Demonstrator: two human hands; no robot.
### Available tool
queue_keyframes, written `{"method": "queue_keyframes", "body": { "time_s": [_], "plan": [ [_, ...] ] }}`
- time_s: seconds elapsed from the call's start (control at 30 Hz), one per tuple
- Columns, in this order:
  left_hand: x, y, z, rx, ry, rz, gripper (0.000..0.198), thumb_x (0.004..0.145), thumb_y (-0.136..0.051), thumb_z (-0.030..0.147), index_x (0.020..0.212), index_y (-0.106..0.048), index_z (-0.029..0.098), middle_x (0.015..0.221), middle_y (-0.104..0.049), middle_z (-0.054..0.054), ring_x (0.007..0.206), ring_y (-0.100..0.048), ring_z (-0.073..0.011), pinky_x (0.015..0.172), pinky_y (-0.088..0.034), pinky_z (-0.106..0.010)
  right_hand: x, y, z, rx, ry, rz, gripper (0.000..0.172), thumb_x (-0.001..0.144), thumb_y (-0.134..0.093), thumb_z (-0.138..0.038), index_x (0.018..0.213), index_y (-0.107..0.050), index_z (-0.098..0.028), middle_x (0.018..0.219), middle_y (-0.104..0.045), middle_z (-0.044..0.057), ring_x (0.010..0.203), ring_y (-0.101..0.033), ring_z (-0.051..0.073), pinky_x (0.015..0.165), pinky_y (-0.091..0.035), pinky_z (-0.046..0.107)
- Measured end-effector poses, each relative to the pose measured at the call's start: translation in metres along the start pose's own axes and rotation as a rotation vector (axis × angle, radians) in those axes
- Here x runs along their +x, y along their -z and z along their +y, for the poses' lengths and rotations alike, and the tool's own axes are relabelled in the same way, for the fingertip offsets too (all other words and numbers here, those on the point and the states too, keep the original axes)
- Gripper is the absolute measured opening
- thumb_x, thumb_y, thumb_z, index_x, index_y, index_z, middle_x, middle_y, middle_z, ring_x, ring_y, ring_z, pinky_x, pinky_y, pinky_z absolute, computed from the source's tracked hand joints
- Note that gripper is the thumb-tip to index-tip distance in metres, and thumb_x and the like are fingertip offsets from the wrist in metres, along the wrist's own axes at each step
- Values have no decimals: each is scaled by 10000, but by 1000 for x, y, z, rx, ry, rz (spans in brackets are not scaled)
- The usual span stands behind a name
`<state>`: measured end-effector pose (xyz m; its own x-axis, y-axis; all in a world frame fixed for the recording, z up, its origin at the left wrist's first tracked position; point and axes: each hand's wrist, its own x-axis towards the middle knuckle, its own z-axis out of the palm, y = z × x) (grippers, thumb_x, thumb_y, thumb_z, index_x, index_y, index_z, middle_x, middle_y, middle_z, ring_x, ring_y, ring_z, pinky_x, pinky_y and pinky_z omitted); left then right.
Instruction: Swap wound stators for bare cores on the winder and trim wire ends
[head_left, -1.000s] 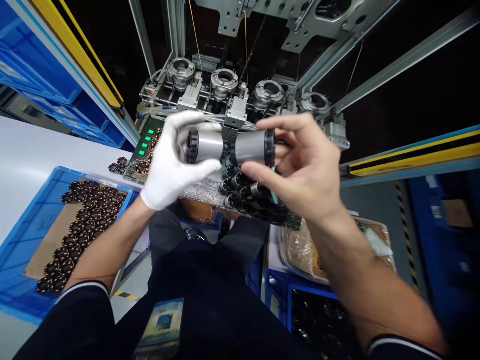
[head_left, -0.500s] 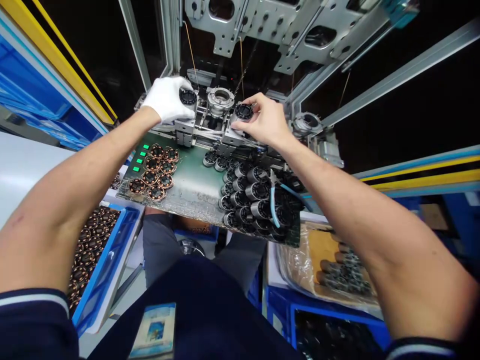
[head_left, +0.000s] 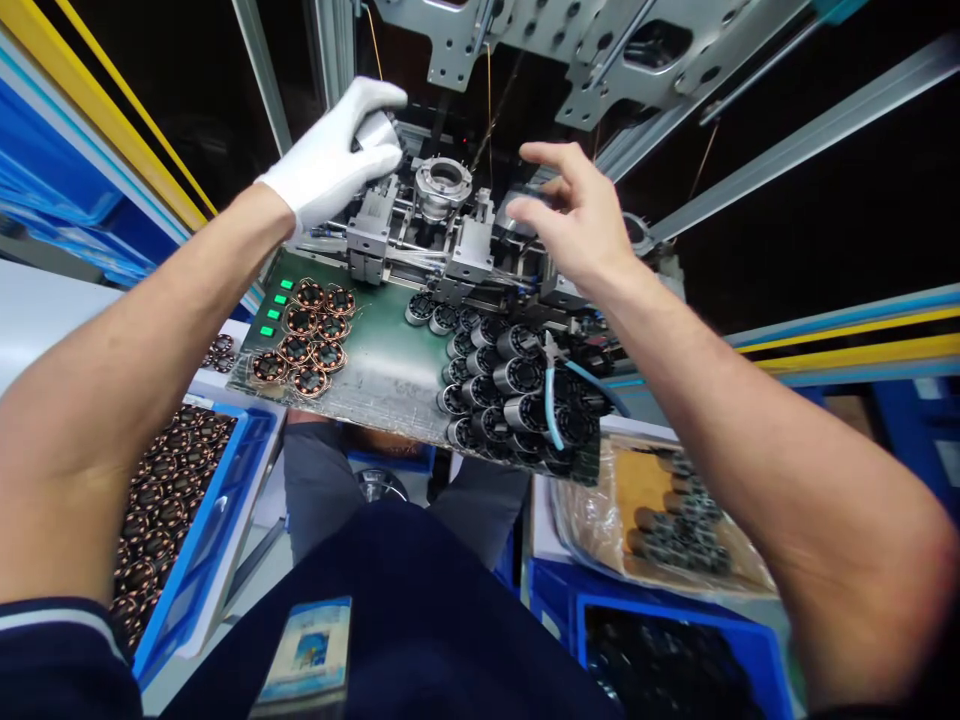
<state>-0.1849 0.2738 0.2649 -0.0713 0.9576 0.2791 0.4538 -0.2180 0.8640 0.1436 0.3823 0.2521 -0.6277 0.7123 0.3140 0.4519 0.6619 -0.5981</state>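
My gloved left hand [head_left: 337, 150] is wrapped round a silver cylindrical part [head_left: 376, 132], tilted above the left side of the machine fixture. My bare right hand [head_left: 581, 210] has its thumb and fingers apart, beside a blurred metal holder [head_left: 517, 215] on the right. Between the hands stands a round metal fixture ring [head_left: 442, 178]. Below, a green board [head_left: 390, 345] bears several copper-wound rings [head_left: 328, 355] at its left and several black and silver cylinders [head_left: 519, 376] at its right. Blue-handled pliers [head_left: 553, 400] lie on the cylinders.
Metal plates [head_left: 517, 40] and thin wires hang above the fixtures. A blue-rimmed tray [head_left: 191, 550] of copper-wound parts is at lower left. Plastic-wrapped metal parts [head_left: 679, 520] and a blue bin [head_left: 776, 670] of dark parts are at lower right.
My left hand has risen, and the part in it is now tilted. My right hand has moved right and opened; the black-topped part it held is no longer between its fingers.
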Motion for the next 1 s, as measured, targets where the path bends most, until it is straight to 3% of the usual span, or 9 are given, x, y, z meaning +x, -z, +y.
{"method": "queue_keyframes", "body": {
  "time_s": [0.17, 0.27, 0.4, 0.57, 0.67, 0.77, 0.83, 0.9, 1.0],
  "plan": [
    [9, 8, -3, -16, -61, 99, 627, 832, -885, -103, 1325, -561, 107, 1257, -638, -24, 1268, -611, -269, 1279, -254, -901, -3, 1, -3, 54, -25, 30, 757, 914, -944, -358, 1577, -611, -210, 1304, -799, 97, 1055, -675, 190, 965, -521, 397],
    [10, 8, -22, -68, 17, 130, 724, 668, -1012, -79, 1268, -673, 139, 1243, -746, 15, 1214, -597, -221, 1407, -196, -793, -1, -8, 2, 57, -32, -23, 784, 834, -1011, -405, 1500, -661, -186, 1306, -813, 110, 1093, -662, 199, 1013, -522, 405],
    [6, 1, -48, 89, 202, 58, 678, 507, -1131, 80, 1042, -746, 239, 1076, -817, 95, 1125, -613, -196, 1480, -213, -563, 3, -16, 7, -14, -56, -89, 605, 847, -983, -454, 1324, -755, -159, 1221, -839, 111, 1117, -662, 210, 1045, -521, 425],
    [10, 3, -44, 368, 192, -18, 869, 449, -1181, 231, 1203, -749, 202, 1332, -805, 73, 1187, -652, -203, 1427, -359, -536, 7, -10, 1, -114, -33, -94, 571, 966, -823, -555, 1241, -773, -57, 1201, -830, 158, 1173, -722, 243, 1070, -522, 440],
    [3, 1, -28, 437, 171, 22, 891, 557, -1126, 204, 1366, -753, 183, 1435, -786, 42, 1256, -690, -230, 1368, -455, -524, 6, -7, -4, -125, -22, -58, 617, 973, -789, -615, 1275, -771, -77, 1226, -830, 159, 1200, -738, 286, 1074, -549, 470],
    [-15, -7, -16, 526, 56, 125, 681, 748, -989, 257, 1400, -793, 240, 1422, -800, 29, 1306, -734, -255, 1297, -528, -469, 7, -7, -9, -161, -41, -61, 625, 880, -862, -644, 1282, -796, -171, 1201, -842, 135, 1191, -759, 342, 1107, -583, 522],
    [-22, -9, -10, 636, 51, 78, 608, 787, -961, 312, 1378, -818, 310, 1421, -803, 49, 1325, -743, -259, 1283, -537, -436, 13, -7, -15, -194, -47, -114, 595, 829, -886, -647, 1247, -817, -229, 1168, -844, 122, 1188, -763, 373, 1147, -581, 566],
    [-17, -5, -5, 721, 64, 9, 607, 805, -962, 378, 1392, -809, 352, 1428, -799, 75, 1317, -744, -240, 1276, -543, -407, 26, -6, -24, -223, -45, -132, 550, 814, -888, -620, 1227, -825, -261, 1157, -842, 109, 1159, -766, 376, 1162, -574, 582],
    [10, 16, -2, 763, 21, 96, 645, 844, -937, 362, 1455, -761, 256, 1440, -787, 47, 1299, -743, -231, 1234, -584, -413, 55, -8, -39, -274, -24, -35, 541, 841, -878, -556, 1290, -802, -266, 1211, -834, 82, 1128, -756, 321, 1147, -580, 533]
  ]
}}
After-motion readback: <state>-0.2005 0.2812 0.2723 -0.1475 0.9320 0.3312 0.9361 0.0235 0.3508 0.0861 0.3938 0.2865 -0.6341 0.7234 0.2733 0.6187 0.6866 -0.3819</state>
